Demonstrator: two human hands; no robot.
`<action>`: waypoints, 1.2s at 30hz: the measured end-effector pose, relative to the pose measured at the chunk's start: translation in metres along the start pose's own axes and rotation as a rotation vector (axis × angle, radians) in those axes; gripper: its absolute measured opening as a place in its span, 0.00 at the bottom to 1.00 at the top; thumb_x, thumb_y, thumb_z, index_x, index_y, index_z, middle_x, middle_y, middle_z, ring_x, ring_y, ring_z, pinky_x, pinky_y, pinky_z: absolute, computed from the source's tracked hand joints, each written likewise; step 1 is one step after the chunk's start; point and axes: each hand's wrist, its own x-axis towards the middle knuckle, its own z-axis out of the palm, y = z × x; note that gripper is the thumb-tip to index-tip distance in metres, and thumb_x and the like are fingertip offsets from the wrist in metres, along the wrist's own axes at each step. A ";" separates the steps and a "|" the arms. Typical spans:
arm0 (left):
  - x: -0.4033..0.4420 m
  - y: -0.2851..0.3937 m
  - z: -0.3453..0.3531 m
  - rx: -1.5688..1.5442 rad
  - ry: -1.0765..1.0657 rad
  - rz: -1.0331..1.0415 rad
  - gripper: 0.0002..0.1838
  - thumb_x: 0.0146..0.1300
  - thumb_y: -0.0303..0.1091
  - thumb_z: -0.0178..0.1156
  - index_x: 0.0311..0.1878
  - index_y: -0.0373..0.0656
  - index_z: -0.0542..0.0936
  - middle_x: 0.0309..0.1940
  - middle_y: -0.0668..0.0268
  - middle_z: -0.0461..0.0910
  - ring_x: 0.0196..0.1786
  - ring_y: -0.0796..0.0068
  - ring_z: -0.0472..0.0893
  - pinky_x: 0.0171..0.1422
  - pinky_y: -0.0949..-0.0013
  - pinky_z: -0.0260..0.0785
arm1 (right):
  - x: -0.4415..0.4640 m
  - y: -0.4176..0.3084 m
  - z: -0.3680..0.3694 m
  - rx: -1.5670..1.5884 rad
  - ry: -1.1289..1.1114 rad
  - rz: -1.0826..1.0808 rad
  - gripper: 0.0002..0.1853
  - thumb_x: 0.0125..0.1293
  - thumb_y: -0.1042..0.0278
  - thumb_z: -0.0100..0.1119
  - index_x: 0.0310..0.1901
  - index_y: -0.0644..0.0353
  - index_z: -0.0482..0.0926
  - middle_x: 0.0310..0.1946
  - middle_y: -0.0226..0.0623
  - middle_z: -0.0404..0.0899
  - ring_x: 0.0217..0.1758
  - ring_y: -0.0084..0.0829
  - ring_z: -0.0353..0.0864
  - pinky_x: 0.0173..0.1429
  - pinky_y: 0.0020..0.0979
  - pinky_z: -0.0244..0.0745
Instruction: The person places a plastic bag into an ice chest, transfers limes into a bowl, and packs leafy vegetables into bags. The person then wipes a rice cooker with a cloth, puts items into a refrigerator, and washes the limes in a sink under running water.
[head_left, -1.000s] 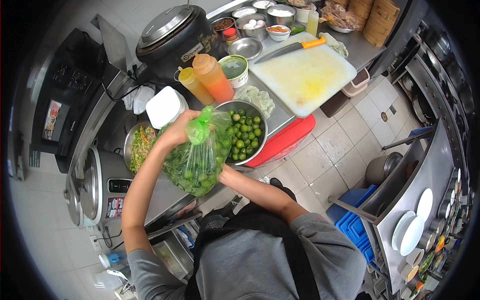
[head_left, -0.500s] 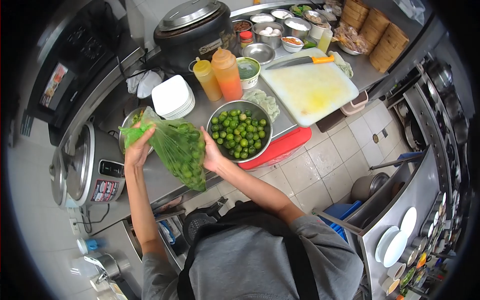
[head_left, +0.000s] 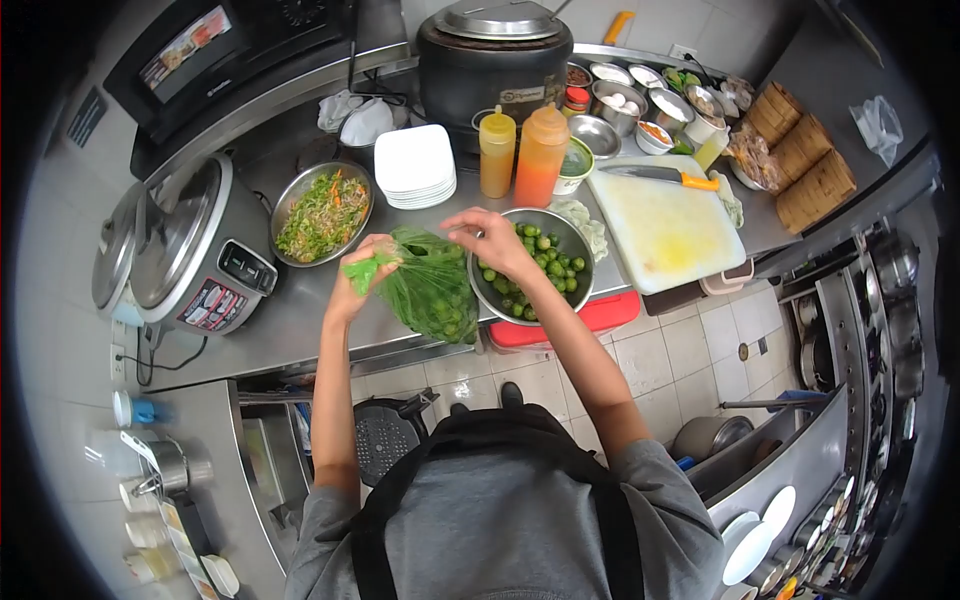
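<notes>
Your right hand (head_left: 492, 242) has left the side of the green plastic bag (head_left: 432, 295) and is now over the left rim of the steel bowl (head_left: 574, 240) of limes (head_left: 545, 265), fingers loosely parted with nothing visibly gripped; whether its fingertips touch the bag is unclear. Your left hand (head_left: 362, 277) is closed around the bag's gathered neck. You have the bag just left of the bowl, by the tabletop's (head_left: 280, 320) front edge. Behind it stands a stack of white plates (head_left: 413, 160).
</notes>
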 end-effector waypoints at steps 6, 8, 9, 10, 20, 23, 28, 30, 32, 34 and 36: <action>-0.003 -0.001 -0.005 -0.051 0.055 0.027 0.08 0.52 0.26 0.61 0.37 0.37 0.79 0.39 0.67 0.73 0.43 0.78 0.71 0.48 0.75 0.62 | 0.044 -0.022 0.031 -0.241 -0.436 -0.286 0.09 0.49 0.70 0.58 0.32 0.64 0.79 0.24 0.41 0.79 0.31 0.32 0.80 0.36 0.29 0.72; 0.010 -0.004 -0.001 -0.117 0.076 -0.029 0.09 0.52 0.26 0.61 0.38 0.37 0.78 0.41 0.67 0.73 0.45 0.77 0.71 0.50 0.74 0.62 | 0.072 0.013 0.046 -0.463 -0.599 -0.244 0.10 0.48 0.68 0.59 0.30 0.65 0.78 0.23 0.42 0.79 0.28 0.31 0.79 0.32 0.30 0.72; 0.019 -0.003 0.001 -0.147 0.085 -0.053 0.09 0.52 0.26 0.61 0.38 0.37 0.78 0.42 0.67 0.74 0.46 0.77 0.71 0.51 0.74 0.62 | 0.081 0.021 0.051 -0.576 -0.675 -0.226 0.10 0.48 0.67 0.59 0.29 0.65 0.78 0.23 0.42 0.79 0.27 0.31 0.79 0.31 0.31 0.71; 0.027 -0.001 0.003 -0.157 0.073 -0.037 0.09 0.52 0.26 0.61 0.38 0.37 0.78 0.42 0.67 0.74 0.45 0.77 0.71 0.51 0.74 0.63 | 0.083 -0.011 0.041 -0.517 -0.797 0.099 0.11 0.48 0.65 0.62 0.27 0.66 0.78 0.22 0.41 0.78 0.23 0.30 0.78 0.28 0.31 0.71; 0.003 -0.014 -0.007 0.164 -0.099 0.150 0.08 0.48 0.28 0.64 0.32 0.38 0.79 0.47 0.64 0.67 0.50 0.71 0.68 0.54 0.69 0.63 | 0.071 -0.006 0.065 -0.966 -0.884 0.099 0.29 0.38 0.56 0.72 0.42 0.64 0.75 0.41 0.49 0.76 0.48 0.41 0.75 0.48 0.36 0.72; -0.009 -0.019 -0.005 0.394 -0.105 0.119 0.08 0.45 0.29 0.65 0.32 0.43 0.79 0.50 0.63 0.64 0.53 0.65 0.66 0.56 0.65 0.61 | 0.064 0.014 0.085 -0.994 -0.970 0.011 0.28 0.38 0.59 0.71 0.44 0.60 0.75 0.47 0.49 0.72 0.48 0.43 0.74 0.49 0.38 0.72; -0.025 -0.026 -0.002 0.614 -0.074 0.068 0.13 0.42 0.21 0.59 0.34 0.47 0.80 0.52 0.63 0.63 0.54 0.60 0.65 0.56 0.64 0.60 | 0.041 0.030 0.099 -1.241 -0.883 -0.091 0.24 0.39 0.66 0.67 0.43 0.57 0.75 0.54 0.48 0.61 0.47 0.49 0.73 0.49 0.41 0.72; -0.030 -0.031 -0.003 0.527 -0.025 0.033 0.13 0.43 0.20 0.57 0.34 0.46 0.80 0.52 0.62 0.64 0.53 0.61 0.66 0.56 0.66 0.60 | 0.039 0.028 0.094 -1.190 -0.829 -0.142 0.22 0.41 0.68 0.65 0.42 0.57 0.76 0.55 0.49 0.60 0.47 0.49 0.74 0.48 0.41 0.72; -0.029 -0.026 -0.004 0.411 0.032 0.010 0.13 0.44 0.18 0.55 0.34 0.45 0.79 0.51 0.62 0.64 0.53 0.62 0.67 0.56 0.67 0.60 | 0.043 0.025 0.091 -1.135 -0.794 -0.166 0.19 0.43 0.69 0.63 0.41 0.59 0.76 0.53 0.50 0.62 0.47 0.47 0.74 0.47 0.41 0.72; -0.025 -0.030 -0.008 0.326 0.086 0.028 0.10 0.45 0.21 0.57 0.34 0.43 0.79 0.49 0.62 0.66 0.51 0.65 0.69 0.55 0.68 0.61 | 0.053 0.029 0.091 -1.046 -0.817 -0.089 0.17 0.44 0.71 0.61 0.40 0.60 0.75 0.51 0.51 0.66 0.47 0.45 0.75 0.47 0.40 0.72; -0.020 -0.029 -0.009 0.297 0.119 0.044 0.09 0.46 0.23 0.58 0.33 0.42 0.79 0.48 0.63 0.67 0.51 0.67 0.70 0.54 0.68 0.62 | 0.061 0.043 0.093 -0.984 -0.830 -0.059 0.15 0.45 0.73 0.60 0.39 0.62 0.75 0.48 0.51 0.69 0.46 0.44 0.75 0.46 0.39 0.73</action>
